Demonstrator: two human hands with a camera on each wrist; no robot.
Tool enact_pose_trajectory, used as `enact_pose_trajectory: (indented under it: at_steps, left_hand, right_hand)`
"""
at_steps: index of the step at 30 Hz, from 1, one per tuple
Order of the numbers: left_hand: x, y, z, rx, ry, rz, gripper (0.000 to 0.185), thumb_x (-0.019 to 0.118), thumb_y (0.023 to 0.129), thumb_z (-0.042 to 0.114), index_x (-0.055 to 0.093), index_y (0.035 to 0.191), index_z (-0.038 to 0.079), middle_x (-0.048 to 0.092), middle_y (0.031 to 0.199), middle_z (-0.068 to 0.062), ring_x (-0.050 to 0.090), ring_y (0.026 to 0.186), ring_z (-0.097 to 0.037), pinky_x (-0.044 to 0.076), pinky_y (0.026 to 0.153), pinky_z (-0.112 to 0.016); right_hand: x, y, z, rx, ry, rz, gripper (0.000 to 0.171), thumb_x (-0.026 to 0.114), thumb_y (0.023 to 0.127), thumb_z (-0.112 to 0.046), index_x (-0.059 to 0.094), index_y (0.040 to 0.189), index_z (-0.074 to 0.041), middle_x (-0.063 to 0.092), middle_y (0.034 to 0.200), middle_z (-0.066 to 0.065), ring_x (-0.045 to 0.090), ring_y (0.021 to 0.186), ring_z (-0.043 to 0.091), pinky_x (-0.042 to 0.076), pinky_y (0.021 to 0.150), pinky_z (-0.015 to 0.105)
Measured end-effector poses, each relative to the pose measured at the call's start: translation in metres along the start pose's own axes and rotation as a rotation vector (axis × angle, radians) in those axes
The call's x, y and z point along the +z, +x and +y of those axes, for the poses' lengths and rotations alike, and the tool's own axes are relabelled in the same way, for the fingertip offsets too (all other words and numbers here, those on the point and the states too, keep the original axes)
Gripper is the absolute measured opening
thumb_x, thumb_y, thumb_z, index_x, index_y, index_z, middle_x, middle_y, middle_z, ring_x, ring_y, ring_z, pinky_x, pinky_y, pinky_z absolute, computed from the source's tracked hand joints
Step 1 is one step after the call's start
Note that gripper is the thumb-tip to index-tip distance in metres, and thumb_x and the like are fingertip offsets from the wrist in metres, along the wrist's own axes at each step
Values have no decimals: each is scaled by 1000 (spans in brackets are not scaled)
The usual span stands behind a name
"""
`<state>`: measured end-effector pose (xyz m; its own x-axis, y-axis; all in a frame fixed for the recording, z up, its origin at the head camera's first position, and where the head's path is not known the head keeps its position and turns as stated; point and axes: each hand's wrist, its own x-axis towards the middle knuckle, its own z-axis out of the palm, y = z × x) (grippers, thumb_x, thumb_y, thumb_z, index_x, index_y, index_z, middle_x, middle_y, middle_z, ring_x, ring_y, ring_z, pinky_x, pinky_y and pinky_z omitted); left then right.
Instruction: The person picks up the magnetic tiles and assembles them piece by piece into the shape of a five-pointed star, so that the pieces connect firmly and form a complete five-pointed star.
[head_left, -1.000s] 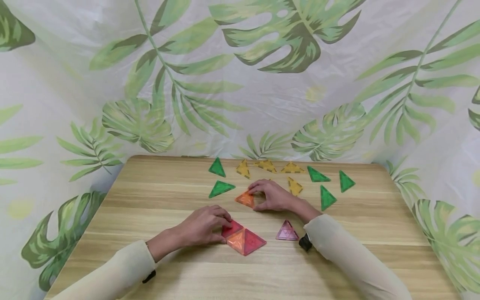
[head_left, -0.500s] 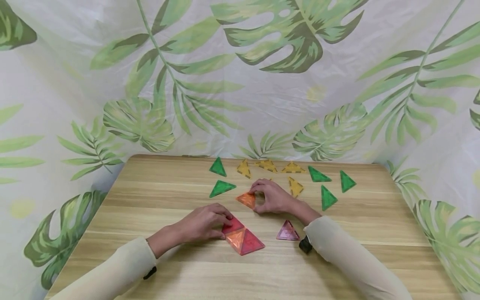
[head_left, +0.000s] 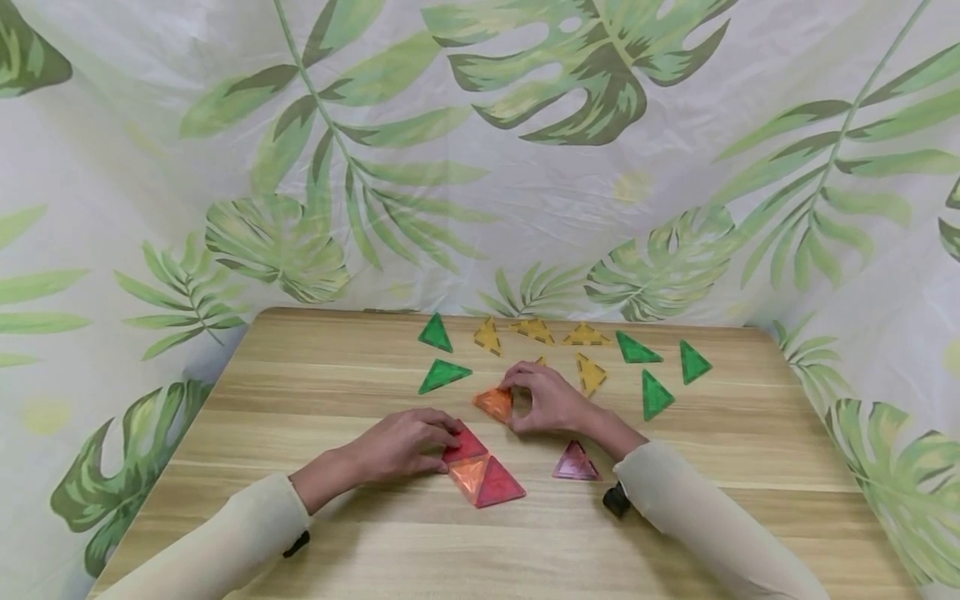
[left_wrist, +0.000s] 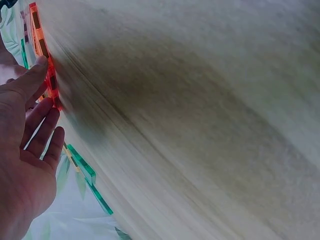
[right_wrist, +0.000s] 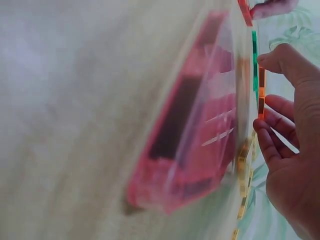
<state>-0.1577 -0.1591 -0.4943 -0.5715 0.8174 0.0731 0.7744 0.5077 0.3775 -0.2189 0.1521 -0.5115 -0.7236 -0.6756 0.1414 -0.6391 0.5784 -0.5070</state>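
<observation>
My left hand point(head_left: 448, 448) pinches a red triangle tile point(head_left: 468, 447) by its edges, thumb on the near side and fingers on the far side. That tile joins an orange triangle point(head_left: 468, 477) and another red triangle point(head_left: 498, 487) flat on the wooden table point(head_left: 315, 400). The left wrist view shows the thumb point(left_wrist: 35, 70) on the red tile's edge point(left_wrist: 51, 80). My right hand point(head_left: 514, 402) pinches a separate orange triangle point(head_left: 495, 403), just beyond the cluster. In the right wrist view its thumb point(right_wrist: 275, 61) and fingers bracket that orange tile point(right_wrist: 261, 95).
A pink triangle point(head_left: 576, 463) lies by my right wrist, large in the right wrist view point(right_wrist: 190, 130). Several green triangles point(head_left: 444, 375) point(head_left: 656, 394) and yellow triangles point(head_left: 487, 336) point(head_left: 590, 372) are scattered along the table's far side. A leaf-print curtain point(head_left: 480, 167) surrounds the table.
The right hand has drawn the orange triangle slightly nearer. The left hand has nudged the red and orange cluster a little left, turning it slightly.
</observation>
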Motion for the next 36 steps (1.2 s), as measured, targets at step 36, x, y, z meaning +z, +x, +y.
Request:
enact_pose_trajectory:
  at_steps: [36]
  left_hand:
    - [3,2,-2,19,21,24,36,87,90,32,80,119,12,69,130,-4,65,121,-19,58,101,-39]
  right_hand:
    - [15,-16,-31,8,26,-44,48,86,86,-25,74,130,-8,66,130,5,58,126,22,50,110,42]
